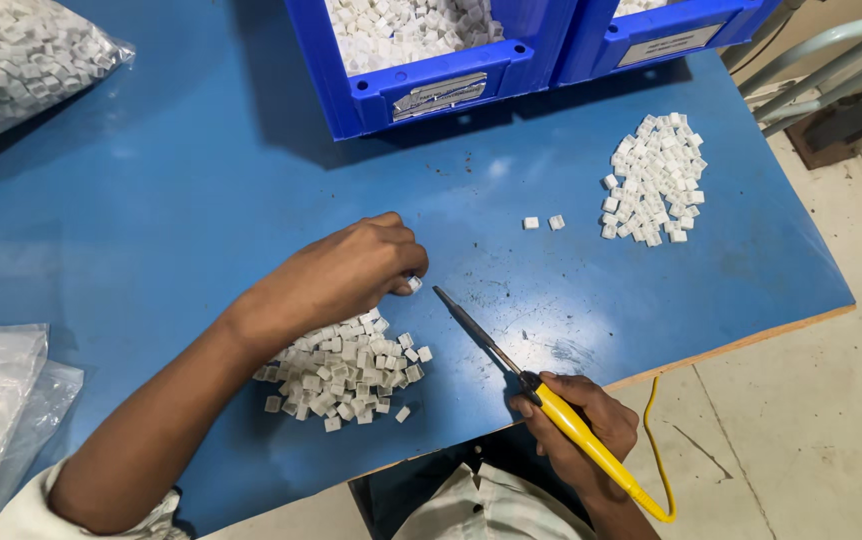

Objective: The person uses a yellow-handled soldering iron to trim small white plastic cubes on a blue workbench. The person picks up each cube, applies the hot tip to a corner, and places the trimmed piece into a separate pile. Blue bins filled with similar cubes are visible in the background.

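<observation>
The left forearm reaches in from the lower left, bare below a rolled sleeve. The left hand [351, 272] lies knuckles up, fingers curled, fingertips pinched at its right edge. The right hand [579, 422] sits lower, fingers wrapped closed, thumb forward.

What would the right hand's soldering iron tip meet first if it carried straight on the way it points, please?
Most likely the small white piece pinched in the left hand; the soldering iron in the right hand points straight there.

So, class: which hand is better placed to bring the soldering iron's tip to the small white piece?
Probably the right hand: it grips the soldering iron, whose tip points toward the white piece pinched in the left hand, which looks occupied holding it.
</observation>
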